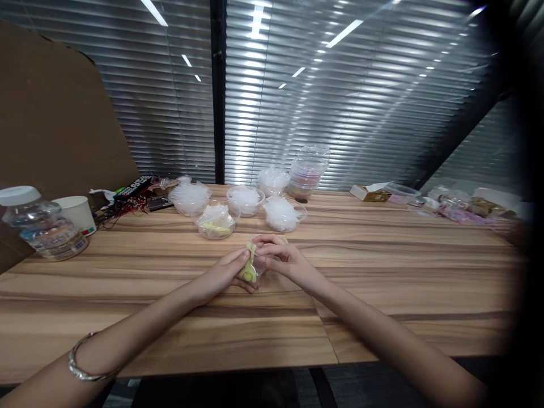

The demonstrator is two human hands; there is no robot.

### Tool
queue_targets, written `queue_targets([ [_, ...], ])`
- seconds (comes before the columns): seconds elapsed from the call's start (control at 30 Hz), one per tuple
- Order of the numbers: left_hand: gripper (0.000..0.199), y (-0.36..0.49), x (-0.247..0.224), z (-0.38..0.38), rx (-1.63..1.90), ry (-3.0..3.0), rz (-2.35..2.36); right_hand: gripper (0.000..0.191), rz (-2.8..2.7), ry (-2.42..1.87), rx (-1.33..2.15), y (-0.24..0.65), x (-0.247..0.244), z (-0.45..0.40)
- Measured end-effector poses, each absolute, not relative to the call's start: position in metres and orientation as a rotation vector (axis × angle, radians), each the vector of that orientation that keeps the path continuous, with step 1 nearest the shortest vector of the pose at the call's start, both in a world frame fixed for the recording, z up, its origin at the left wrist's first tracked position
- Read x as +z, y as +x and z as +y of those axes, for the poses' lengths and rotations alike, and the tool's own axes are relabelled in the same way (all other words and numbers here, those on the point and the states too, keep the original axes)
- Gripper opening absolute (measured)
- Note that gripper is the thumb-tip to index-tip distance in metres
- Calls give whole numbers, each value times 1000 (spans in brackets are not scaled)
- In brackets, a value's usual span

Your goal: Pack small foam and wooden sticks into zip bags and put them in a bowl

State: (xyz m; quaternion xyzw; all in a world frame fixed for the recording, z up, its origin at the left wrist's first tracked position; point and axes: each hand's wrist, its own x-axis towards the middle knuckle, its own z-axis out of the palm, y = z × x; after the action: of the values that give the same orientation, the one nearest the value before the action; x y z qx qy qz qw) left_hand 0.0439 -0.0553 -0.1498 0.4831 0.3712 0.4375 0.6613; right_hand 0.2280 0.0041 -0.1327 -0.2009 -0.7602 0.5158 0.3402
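Observation:
Over the middle of the table, a small clear plastic bag with yellow-green pieces inside is between my two hands. My left hand grips its left side, thumb on top and fingers beneath. My right hand pinches the bag's right side with bent fingers. Just beyond them stands a clear round bowl holding similar bags, some with yellow pieces. Around it are several more clear bowls, among them a right-hand bowl and a back bowl, filled with whitish clear plastic bags.
A stack of clear tubs stands at the back. On the left are a white-lidded jar, a paper cup and a tangle of wires. A small box and plastic packaging lie back right. The table's near edge runs below my arms.

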Motion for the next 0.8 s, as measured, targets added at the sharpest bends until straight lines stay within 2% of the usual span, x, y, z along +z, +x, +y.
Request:
queue_targets([
  [0.13, 45, 46, -148, -56, 964, 1118, 839, 27, -1758, -530, 1784, 233, -123, 6],
  [0.2, 46, 46, -147, -57, 915, 1146, 838, 29, -1752, -552, 1873, 235, -123, 8],
  [0.57, 45, 45, -141, -61, 769, 1239, 802, 15, -2153, -484, 1504, 236, -134, 20],
  [0.8, 50, 47, -142, -64, 762, 1293, 860, 14, -2105, -572, 1422, 228, -139, 9],
])
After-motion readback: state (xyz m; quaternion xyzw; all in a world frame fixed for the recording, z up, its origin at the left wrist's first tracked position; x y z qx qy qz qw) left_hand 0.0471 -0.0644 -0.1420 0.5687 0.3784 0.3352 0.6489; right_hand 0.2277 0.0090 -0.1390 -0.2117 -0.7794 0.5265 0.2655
